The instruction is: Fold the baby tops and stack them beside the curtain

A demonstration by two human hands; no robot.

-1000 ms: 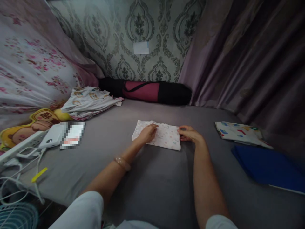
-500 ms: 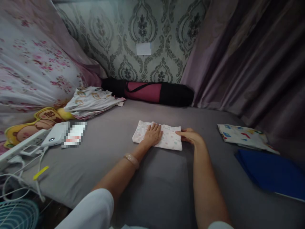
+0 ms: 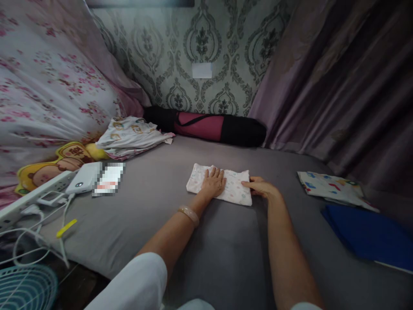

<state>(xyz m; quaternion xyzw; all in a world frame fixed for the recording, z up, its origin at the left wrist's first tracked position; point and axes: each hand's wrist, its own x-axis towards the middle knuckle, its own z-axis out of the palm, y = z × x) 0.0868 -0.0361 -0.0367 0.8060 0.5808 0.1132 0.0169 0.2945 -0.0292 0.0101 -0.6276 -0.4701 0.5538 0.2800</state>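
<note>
White rectangular folded cloth with a small pastel print (image 3: 237,189), lying flat on a grey, fabric-covered bed (image 3: 145,228), between two bare hands. Across its left-to-middle part, bare left hand (image 3: 214,183), palm down, fingers outstretched and gripping nothing, seemingly as a weight against sliding layers; at that wrist, a pale, glossy round bangle (image 3: 189,215). At the cloth's right edge, bare right hand (image 3: 260,187), thumb on top and other fingers partly hidden, apparently pinching the border, probably to steady that side; reach of fingers underneath impossible to tell.

Farther right, well apart from both hands, flat white cloth with bright multicoloured shapes (image 3: 332,184) and, just nearer the camera, dark blue flat folded item (image 3: 368,234), perhaps set aside for working room. Far left, long white plastic power strip (image 3: 61,183) beside a white rounded-corner device (image 3: 84,178), likely grouped for short cable runs. Beyond, rumpled white cloth with tan figures (image 3: 129,137). Along the patterned wall, long black-and-maroon cylindrical bag (image 3: 203,127), presumably stowed out of the way
</note>
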